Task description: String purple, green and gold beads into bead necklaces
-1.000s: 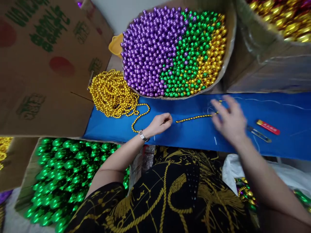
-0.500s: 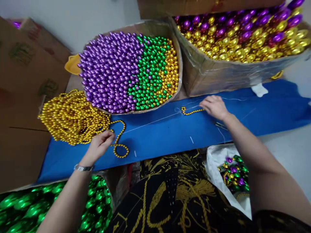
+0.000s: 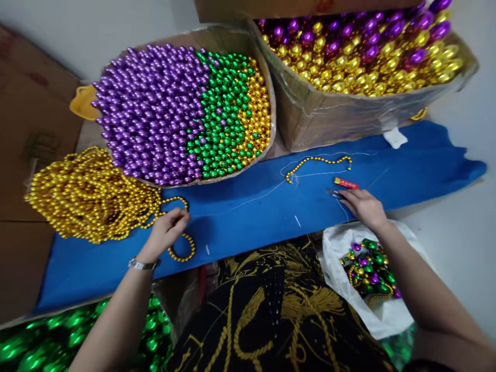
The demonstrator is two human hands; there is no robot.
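My left hand (image 3: 170,227) is closed in a pinch at the right side of a heap of gold bead strands (image 3: 93,196). A thin white thread (image 3: 248,199) runs slackly from its fingertips to a short gold bead strand (image 3: 318,159) lying on the blue cloth. Beside this hand, a loop of gold beads (image 3: 182,254) curls on the cloth, partly hidden by the fingers. My right hand (image 3: 362,205) has its fingers closed on small thread snips (image 3: 334,193), whose blades point left. A red and yellow packet (image 3: 346,184) lies just behind the snips.
Boxes of purple, green and gold beads (image 3: 155,113) and larger gold and purple beads (image 3: 368,62) line the back of the blue cloth (image 3: 240,227). A white bag (image 3: 333,248) holds mixed beads below right. Green beads (image 3: 58,336) fill a container below left.
My right hand has let go of the short gold bead strand, moved towards me and taken hold of the snips. The thread has slackened. My left hand stays pinched near the gold heap.
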